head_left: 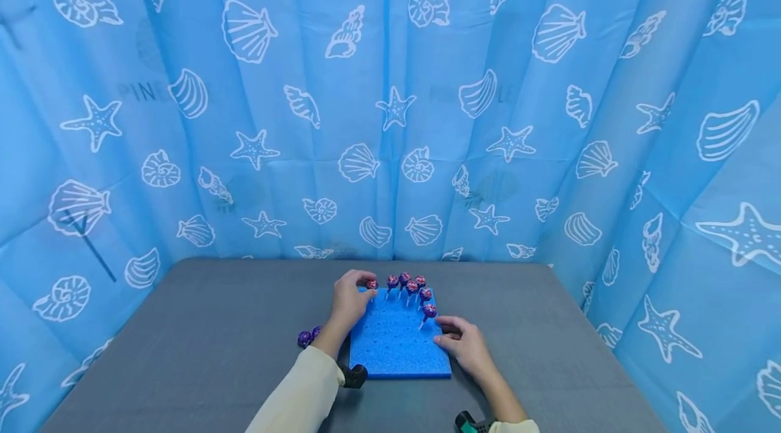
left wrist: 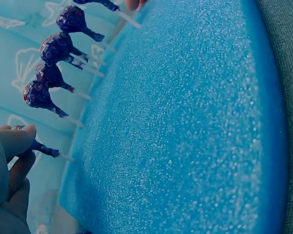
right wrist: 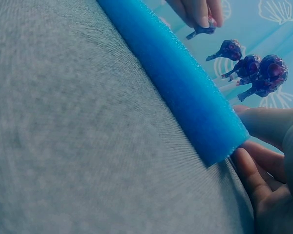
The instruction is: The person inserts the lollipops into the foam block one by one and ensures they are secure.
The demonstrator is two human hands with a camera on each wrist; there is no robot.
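A blue foam board [head_left: 399, 355] with small holes lies on the table. My left hand [head_left: 349, 301] is at its back left corner, pinching a purple-and-red wrapped lollipop [head_left: 372, 284] by its head. In the left wrist view, that lollipop's white stick [left wrist: 67, 158] meets the far edge of the foam. Several lollipops [head_left: 425, 294] stand upright or slightly tilted along the back and right edges of the board. My right hand [head_left: 466, 345] grips the board's right edge, thumb on the upper side and fingers [right wrist: 251, 170] against the side.
Purple lollipops [head_left: 304, 339] lie on the grey table [head_left: 232, 338] left of the board, partly hidden behind my left forearm. A blue curtain [head_left: 390, 135] with white shell prints hangs behind the table and along its sides.
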